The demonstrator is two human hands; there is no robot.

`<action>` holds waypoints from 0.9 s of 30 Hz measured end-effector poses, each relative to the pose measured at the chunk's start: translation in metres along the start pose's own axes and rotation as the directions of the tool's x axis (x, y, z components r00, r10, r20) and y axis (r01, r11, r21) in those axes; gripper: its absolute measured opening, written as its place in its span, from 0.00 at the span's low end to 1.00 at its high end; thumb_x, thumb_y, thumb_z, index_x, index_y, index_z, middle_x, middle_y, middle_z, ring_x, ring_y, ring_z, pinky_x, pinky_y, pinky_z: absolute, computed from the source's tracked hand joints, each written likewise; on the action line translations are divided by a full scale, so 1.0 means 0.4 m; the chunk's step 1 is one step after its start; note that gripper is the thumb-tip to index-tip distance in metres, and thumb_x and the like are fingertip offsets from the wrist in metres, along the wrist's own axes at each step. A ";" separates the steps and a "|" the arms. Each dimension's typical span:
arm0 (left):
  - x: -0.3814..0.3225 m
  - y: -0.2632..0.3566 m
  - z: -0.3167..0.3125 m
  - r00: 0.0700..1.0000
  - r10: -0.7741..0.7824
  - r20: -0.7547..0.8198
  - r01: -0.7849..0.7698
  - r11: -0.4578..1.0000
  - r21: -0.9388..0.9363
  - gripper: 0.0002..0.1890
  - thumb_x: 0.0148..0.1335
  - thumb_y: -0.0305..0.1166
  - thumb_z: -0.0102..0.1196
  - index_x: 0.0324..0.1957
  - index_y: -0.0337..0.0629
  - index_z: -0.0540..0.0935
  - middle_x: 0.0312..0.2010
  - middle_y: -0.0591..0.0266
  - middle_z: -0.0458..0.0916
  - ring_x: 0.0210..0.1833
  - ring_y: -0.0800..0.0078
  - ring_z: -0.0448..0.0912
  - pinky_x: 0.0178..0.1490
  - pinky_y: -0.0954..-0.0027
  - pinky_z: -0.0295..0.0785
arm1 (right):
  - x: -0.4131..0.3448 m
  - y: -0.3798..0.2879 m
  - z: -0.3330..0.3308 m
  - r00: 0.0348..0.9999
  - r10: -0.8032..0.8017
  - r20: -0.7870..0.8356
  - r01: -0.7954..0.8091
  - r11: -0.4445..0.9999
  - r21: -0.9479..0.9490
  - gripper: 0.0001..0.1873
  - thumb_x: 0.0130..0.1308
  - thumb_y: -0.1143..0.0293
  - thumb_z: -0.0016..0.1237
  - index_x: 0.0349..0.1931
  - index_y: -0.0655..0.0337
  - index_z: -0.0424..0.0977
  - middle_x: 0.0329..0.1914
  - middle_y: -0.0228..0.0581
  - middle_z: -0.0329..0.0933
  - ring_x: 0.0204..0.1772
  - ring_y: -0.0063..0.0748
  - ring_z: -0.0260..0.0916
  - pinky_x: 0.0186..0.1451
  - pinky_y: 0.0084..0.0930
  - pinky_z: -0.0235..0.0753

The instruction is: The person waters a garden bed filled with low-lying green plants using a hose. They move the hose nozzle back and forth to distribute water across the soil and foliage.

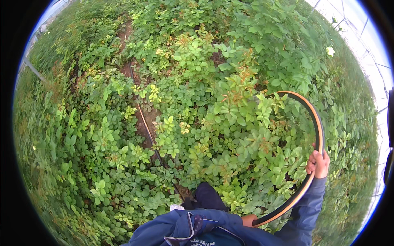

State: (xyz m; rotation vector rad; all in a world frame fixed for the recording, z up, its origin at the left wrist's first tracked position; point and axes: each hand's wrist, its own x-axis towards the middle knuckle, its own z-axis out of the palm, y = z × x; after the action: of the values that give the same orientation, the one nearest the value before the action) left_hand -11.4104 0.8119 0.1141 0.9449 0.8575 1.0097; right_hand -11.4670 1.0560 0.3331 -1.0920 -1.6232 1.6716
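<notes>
A black hose with an orange stripe (317,123) bends in a wide arc at the right. My right hand (318,163) is wrapped around it, at the outer side of the curve. Close to my body, my left hand (248,220) is closed on the lower stretch of the same hose; my blue jacket sleeve covers part of that hand. The hose's upper stretch disappears among the leaves of rose-like bushes (240,110). Both hose ends are hidden.
Dense leafy plants surround me. A thin dark irrigation pipe (147,130) runs along a narrow strip of bare soil (150,115) towards my leg (209,196). A pale flower (330,51) stands at the upper right, before a greenhouse frame (364,26).
</notes>
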 end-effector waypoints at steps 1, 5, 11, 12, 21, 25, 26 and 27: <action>-0.006 0.007 -0.023 0.999 0.009 0.033 -0.008 1.000 -0.021 0.25 0.48 0.49 0.65 0.17 0.37 0.70 0.12 0.61 0.66 0.18 0.76 0.66 0.24 0.65 0.59 | 0.015 -0.006 0.020 1.000 0.014 -0.001 -0.014 1.000 0.016 0.20 0.61 0.70 0.44 0.52 0.68 0.61 0.16 0.28 0.55 0.10 0.17 0.51 0.09 0.18 0.54; -0.011 0.053 -0.141 0.994 0.045 0.100 -0.044 0.999 -0.011 0.26 0.49 0.48 0.65 0.16 0.37 0.68 0.11 0.63 0.62 0.17 0.76 0.62 0.23 0.66 0.56 | 0.090 -0.051 0.115 1.000 0.025 -0.002 -0.025 1.000 -0.010 0.19 0.61 0.70 0.43 0.51 0.68 0.62 0.15 0.29 0.56 0.10 0.17 0.51 0.09 0.18 0.54; -0.036 0.119 -0.273 0.987 0.032 0.160 -0.031 0.999 -0.009 0.25 0.49 0.49 0.65 0.19 0.37 0.71 0.13 0.61 0.67 0.19 0.71 0.68 0.24 0.66 0.60 | 0.179 -0.098 0.234 0.999 0.037 -0.018 -0.038 0.999 -0.039 0.19 0.61 0.71 0.43 0.51 0.69 0.62 0.16 0.29 0.56 0.10 0.17 0.51 0.09 0.18 0.54; -0.046 0.129 -0.293 0.989 0.025 0.147 -0.023 1.000 -0.016 0.24 0.49 0.49 0.64 0.21 0.37 0.72 0.15 0.60 0.68 0.21 0.70 0.69 0.26 0.66 0.61 | 0.193 -0.101 0.252 0.999 0.037 -0.020 -0.037 0.999 -0.034 0.19 0.61 0.71 0.43 0.51 0.69 0.62 0.16 0.29 0.56 0.10 0.17 0.51 0.09 0.18 0.54; -0.146 0.185 -0.525 0.995 -0.059 0.076 0.055 0.997 0.061 0.26 0.47 0.51 0.65 0.29 0.35 0.74 0.25 0.55 0.73 0.30 0.66 0.74 0.33 0.66 0.65 | 0.316 -0.114 0.452 0.998 0.024 -0.061 -0.023 1.000 0.008 0.19 0.61 0.70 0.44 0.51 0.68 0.62 0.16 0.29 0.57 0.10 0.17 0.51 0.09 0.19 0.55; -0.212 0.214 -0.707 0.977 0.003 0.211 -0.021 0.997 0.080 0.26 0.47 0.51 0.65 0.28 0.35 0.74 0.21 0.56 0.72 0.27 0.65 0.74 0.31 0.66 0.65 | 0.375 -0.123 0.614 0.992 0.023 -0.123 -0.022 1.000 0.009 0.19 0.61 0.70 0.44 0.51 0.68 0.62 0.17 0.29 0.57 0.10 0.17 0.51 0.10 0.18 0.55; -0.233 0.226 -0.753 0.970 0.069 0.233 -0.088 0.994 0.070 0.24 0.48 0.50 0.65 0.26 0.36 0.74 0.18 0.59 0.70 0.24 0.67 0.72 0.29 0.66 0.64 | 0.390 -0.129 0.658 0.994 0.016 -0.109 -0.015 1.000 0.006 0.19 0.61 0.70 0.44 0.51 0.69 0.61 0.17 0.29 0.56 0.11 0.17 0.51 0.10 0.18 0.55; -0.260 0.238 -0.797 0.973 0.056 0.224 -0.070 0.996 0.059 0.24 0.48 0.49 0.65 0.25 0.36 0.74 0.17 0.59 0.70 0.23 0.68 0.71 0.28 0.66 0.63 | 0.408 -0.132 0.705 0.992 0.018 -0.129 -0.019 1.000 -0.007 0.19 0.61 0.70 0.44 0.51 0.69 0.61 0.17 0.29 0.56 0.11 0.17 0.51 0.10 0.18 0.55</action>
State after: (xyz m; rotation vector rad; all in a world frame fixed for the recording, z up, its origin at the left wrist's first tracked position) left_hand -11.7589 0.8111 0.1056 1.1250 0.6807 0.9138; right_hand -11.7968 1.0508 0.3391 -1.1975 -1.5442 1.5734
